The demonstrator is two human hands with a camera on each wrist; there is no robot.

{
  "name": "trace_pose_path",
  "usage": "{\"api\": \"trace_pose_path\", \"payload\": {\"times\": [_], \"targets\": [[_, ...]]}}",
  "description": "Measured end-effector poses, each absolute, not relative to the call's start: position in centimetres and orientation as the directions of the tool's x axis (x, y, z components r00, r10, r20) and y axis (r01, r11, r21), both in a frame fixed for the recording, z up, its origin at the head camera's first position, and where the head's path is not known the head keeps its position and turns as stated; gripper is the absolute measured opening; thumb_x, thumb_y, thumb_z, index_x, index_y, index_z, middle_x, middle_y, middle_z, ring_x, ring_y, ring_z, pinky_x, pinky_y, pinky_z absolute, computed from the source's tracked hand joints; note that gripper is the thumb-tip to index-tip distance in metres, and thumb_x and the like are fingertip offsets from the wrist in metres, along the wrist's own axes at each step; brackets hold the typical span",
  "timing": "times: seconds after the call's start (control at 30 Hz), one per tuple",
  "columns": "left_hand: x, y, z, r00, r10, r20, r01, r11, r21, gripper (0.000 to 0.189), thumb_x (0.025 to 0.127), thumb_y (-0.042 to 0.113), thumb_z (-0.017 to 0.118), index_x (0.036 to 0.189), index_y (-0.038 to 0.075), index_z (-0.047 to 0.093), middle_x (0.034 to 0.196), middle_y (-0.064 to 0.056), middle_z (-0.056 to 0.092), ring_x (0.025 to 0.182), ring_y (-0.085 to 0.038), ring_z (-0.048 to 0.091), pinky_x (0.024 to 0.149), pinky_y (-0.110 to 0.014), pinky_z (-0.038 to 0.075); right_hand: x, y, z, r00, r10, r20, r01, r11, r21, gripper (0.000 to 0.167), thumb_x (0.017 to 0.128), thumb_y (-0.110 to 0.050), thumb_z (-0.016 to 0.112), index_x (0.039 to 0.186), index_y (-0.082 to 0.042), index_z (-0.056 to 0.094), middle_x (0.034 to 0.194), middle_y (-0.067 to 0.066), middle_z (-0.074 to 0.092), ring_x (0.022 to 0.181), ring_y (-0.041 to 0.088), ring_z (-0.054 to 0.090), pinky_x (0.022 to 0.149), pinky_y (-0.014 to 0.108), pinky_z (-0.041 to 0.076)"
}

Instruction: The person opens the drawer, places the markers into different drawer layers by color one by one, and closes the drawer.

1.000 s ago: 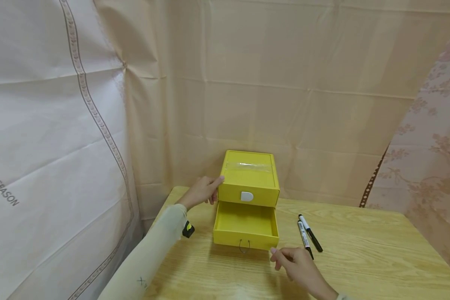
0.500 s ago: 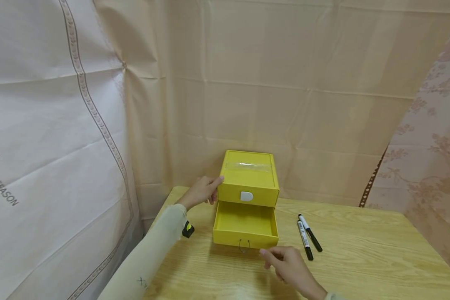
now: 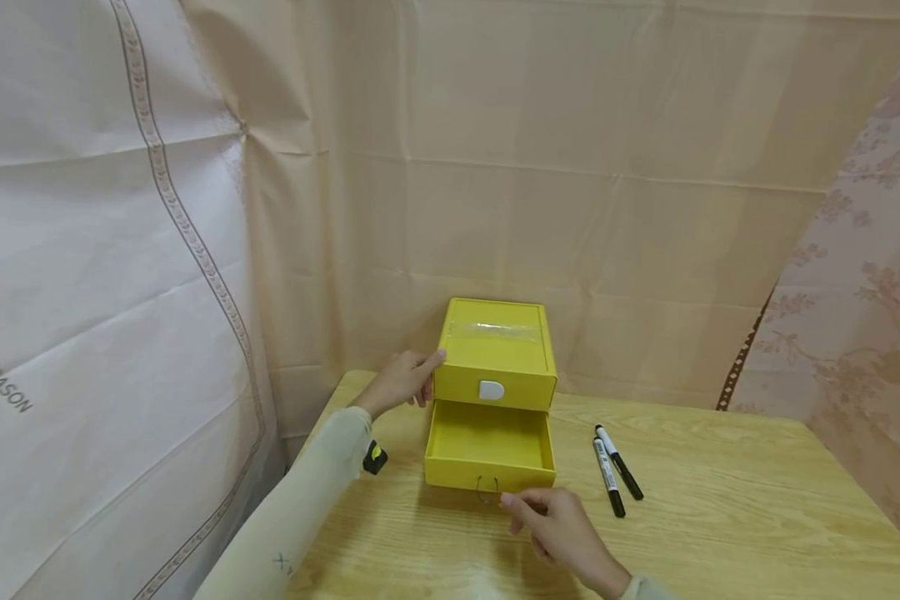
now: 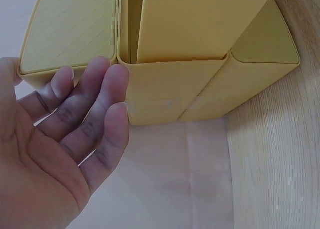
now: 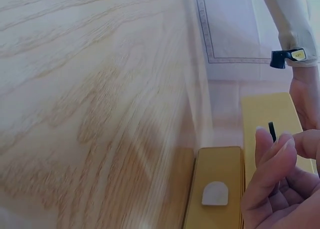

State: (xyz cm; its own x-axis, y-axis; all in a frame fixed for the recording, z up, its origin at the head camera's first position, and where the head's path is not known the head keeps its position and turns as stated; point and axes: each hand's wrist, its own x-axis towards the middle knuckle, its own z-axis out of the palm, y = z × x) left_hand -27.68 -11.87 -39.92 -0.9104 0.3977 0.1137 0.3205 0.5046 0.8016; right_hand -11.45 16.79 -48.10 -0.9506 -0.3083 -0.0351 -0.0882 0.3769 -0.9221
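Observation:
A yellow two-drawer box [image 3: 495, 333] stands on the table, its upper drawer [image 3: 450, 385] closed under a white tab. The lower drawer [image 3: 487, 442] is pulled out, with nothing seen inside. My left hand [image 3: 405, 379] rests against the box's left side, thumb at the top front corner; in the left wrist view the fingers [image 4: 112, 89] bend loosely against the yellow wall. Just right of the thin dark loop handle [image 3: 478, 490] on the lower drawer is my right hand [image 3: 558, 529], thumb and index close together. In the right wrist view these fingertips partly hide the loop.
Two black-and-white markers [image 3: 609, 477] lie side by side on the wooden table [image 3: 720, 500], right of the box. Beige cloth [image 3: 495, 167] hangs behind. A small black-and-yellow device [image 3: 375, 457] sits at the left wrist.
My right hand has moved left along the lower drawer's front, from its right corner to beside the loop handle. The left hand stays against the box; the drawers have not moved.

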Motion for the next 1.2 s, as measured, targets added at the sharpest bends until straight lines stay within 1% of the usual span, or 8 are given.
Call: {"api": "trace_pose_path", "payload": {"times": [0.03, 0.17, 0.3, 0.47, 0.67, 0.77, 0.97, 1.2], "targets": [[-27.7, -11.9, -39.9, -0.910, 0.397, 0.115, 0.322, 0.506, 0.800, 0.073, 0.106, 0.064, 0.038, 0.077, 0.004, 0.068, 0.073, -0.012, 0.071, 0.064, -0.027, 0.068, 0.061, -0.038, 0.058, -11.5, 16.6, -48.2, -0.951, -0.309, -0.031, -0.091, 0.372, -0.924, 0.043, 0.102, -0.047, 0.062, 0.093, -0.007, 0.077, 0.077, 0.016, 0.071, 0.039, 0.007, 0.037, 0.037, 0.020, 0.031], [-27.7, -11.9, -39.9, -0.910, 0.398, 0.116, 0.323, 0.507, 0.799, 0.074, 0.106, 0.064, 0.038, 0.078, 0.002, 0.068, 0.072, -0.011, 0.071, 0.065, -0.028, 0.068, 0.061, -0.038, 0.058, -11.7, 16.1, -48.4, -0.951, -0.308, -0.025, -0.092, 0.360, -0.929, 0.040, 0.103, -0.044, 0.062, 0.092, -0.009, 0.078, 0.077, 0.016, 0.071, 0.038, 0.007, 0.037, 0.036, 0.020, 0.030], [-27.6, -11.8, -39.8, -0.912, 0.392, 0.120, 0.324, 0.510, 0.797, 0.073, 0.106, 0.064, 0.038, 0.078, 0.003, 0.068, 0.071, -0.009, 0.070, 0.064, -0.027, 0.068, 0.061, -0.037, 0.058, -11.8, 15.6, -48.6, -0.953, -0.301, -0.035, -0.073, 0.339, -0.938, 0.043, 0.102, -0.045, 0.062, 0.092, -0.006, 0.078, 0.076, 0.017, 0.070, 0.039, 0.008, 0.039, 0.036, 0.020, 0.031], [-27.7, -11.7, -39.8, -0.913, 0.390, 0.116, 0.319, 0.509, 0.799, 0.072, 0.105, 0.064, 0.038, 0.078, 0.004, 0.068, 0.072, -0.011, 0.070, 0.064, -0.027, 0.068, 0.060, -0.037, 0.058, -11.8, 15.1, -48.7, -0.956, -0.290, -0.053, -0.043, 0.315, -0.948, 0.041, 0.102, -0.044, 0.063, 0.097, -0.006, 0.078, 0.078, 0.016, 0.071, 0.040, 0.009, 0.042, 0.037, 0.021, 0.033], [-27.8, -11.8, -40.0, -0.912, 0.393, 0.115, 0.319, 0.508, 0.800, 0.073, 0.105, 0.066, 0.039, 0.077, 0.004, 0.068, 0.071, -0.010, 0.070, 0.063, -0.027, 0.068, 0.060, -0.037, 0.058, -11.9, 14.8, -48.8, -0.958, -0.278, -0.074, -0.014, 0.303, -0.953, 0.043, 0.102, -0.044, 0.063, 0.102, -0.004, 0.078, 0.079, 0.008, 0.072, 0.041, 0.009, 0.045, 0.037, 0.022, 0.036], [-27.9, -11.8, -39.9, -0.912, 0.395, 0.115, 0.320, 0.504, 0.802, 0.073, 0.105, 0.066, 0.039, 0.078, 0.005, 0.068, 0.072, -0.012, 0.070, 0.064, -0.027, 0.068, 0.061, -0.038, 0.058, -12.0, 14.7, -48.8, -0.957, -0.280, -0.082, -0.006, 0.299, -0.954, 0.044, 0.102, -0.045, 0.063, 0.106, -0.004, 0.078, 0.080, 0.006, 0.073, 0.041, 0.008, 0.045, 0.038, 0.022, 0.037], [-27.9, -11.8, -39.8, -0.912, 0.395, 0.112, 0.314, 0.497, 0.809, 0.073, 0.105, 0.064, 0.040, 0.078, 0.003, 0.068, 0.074, -0.015, 0.070, 0.063, -0.027, 0.067, 0.061, -0.038, 0.058, -12.5, 14.3, -48.9, -0.950, -0.297, -0.101, 0.020, 0.264, -0.964, 0.041, 0.102, -0.042, 0.064, 0.105, -0.004, 0.078, 0.082, 0.006, 0.074, 0.043, 0.007, 0.046, 0.040, 0.021, 0.040], [-27.8, -11.9, -40.0, -0.912, 0.393, 0.117, 0.320, 0.503, 0.803, 0.072, 0.104, 0.066, 0.039, 0.077, 0.006, 0.068, 0.070, -0.009, 0.070, 0.063, -0.027, 0.068, 0.061, -0.038, 0.058, -12.8, 14.3, -49.1, -0.939, -0.318, -0.135, 0.060, 0.235, -0.970, 0.038, 0.103, -0.037, 0.065, 0.103, -0.001, 0.077, 0.082, 0.005, 0.074, 0.045, 0.006, 0.045, 0.042, 0.021, 0.040]]}}
